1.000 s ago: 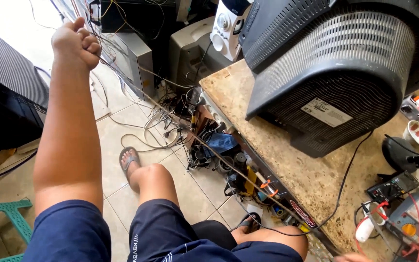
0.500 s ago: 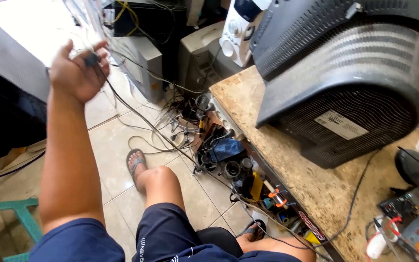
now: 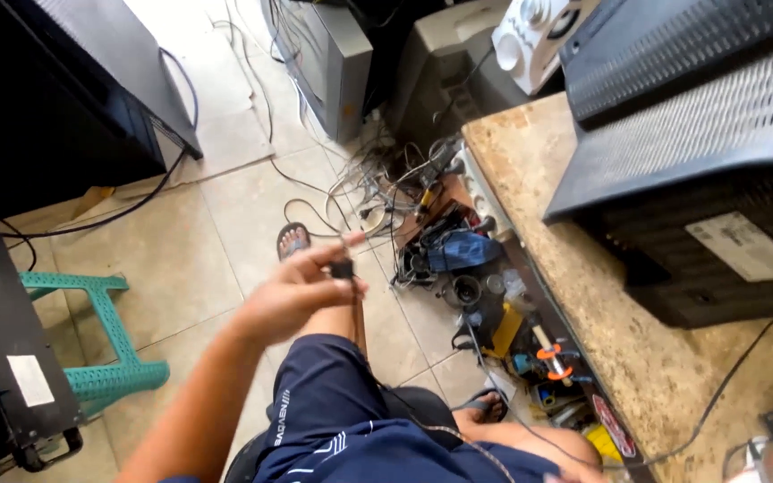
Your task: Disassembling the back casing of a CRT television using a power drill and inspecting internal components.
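Observation:
My left hand (image 3: pixel 295 291) is raised over my knee and pinches a small black plug (image 3: pixel 342 268) at the end of a thin cable (image 3: pixel 440 433). The cable trails down across my dark blue shorts (image 3: pixel 342 429) toward the lower right. My right hand is out of view. A large black television casing (image 3: pixel 700 170) lies face down on the speckled stone worktop (image 3: pixel 574 277) to my right.
A green plastic stool (image 3: pixel 100 344) stands at the left beside black equipment (image 3: pixel 2 358). Tangled wires, tools and parts (image 3: pixel 467 268) lie on the tiled floor along the worktop's edge. A grey monitor (image 3: pixel 333 54) and a white speaker (image 3: pixel 530 36) sit further back.
My left arm has come down from high at the upper left to just above my knee, bringing the plug with it. The view has tilted down and to the left.

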